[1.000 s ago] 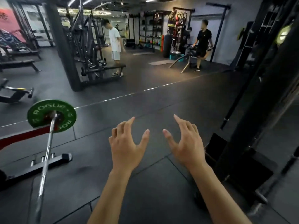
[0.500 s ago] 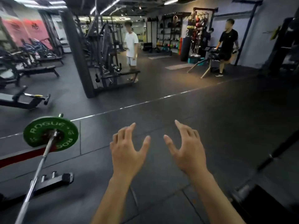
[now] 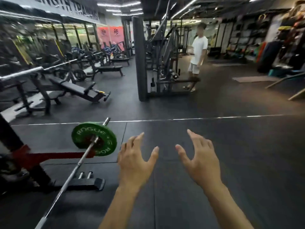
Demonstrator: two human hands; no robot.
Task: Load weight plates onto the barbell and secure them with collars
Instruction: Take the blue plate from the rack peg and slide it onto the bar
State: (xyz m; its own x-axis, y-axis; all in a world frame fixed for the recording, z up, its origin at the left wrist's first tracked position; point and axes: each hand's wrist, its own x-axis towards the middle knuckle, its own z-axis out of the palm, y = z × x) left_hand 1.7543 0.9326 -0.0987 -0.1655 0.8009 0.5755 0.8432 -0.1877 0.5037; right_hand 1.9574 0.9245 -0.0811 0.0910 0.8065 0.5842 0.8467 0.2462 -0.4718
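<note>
both hands empty, left hand and right hand fingers spread over black rubber floor, green plate on barbell at left, benches and rack behind.

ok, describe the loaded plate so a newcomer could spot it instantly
Start at the long steel barbell running up from the bottom left. Follow it to its far end: the plate sits there, left of the open left hand. It is the only bright green disc, lettered ROGUE.
</note>
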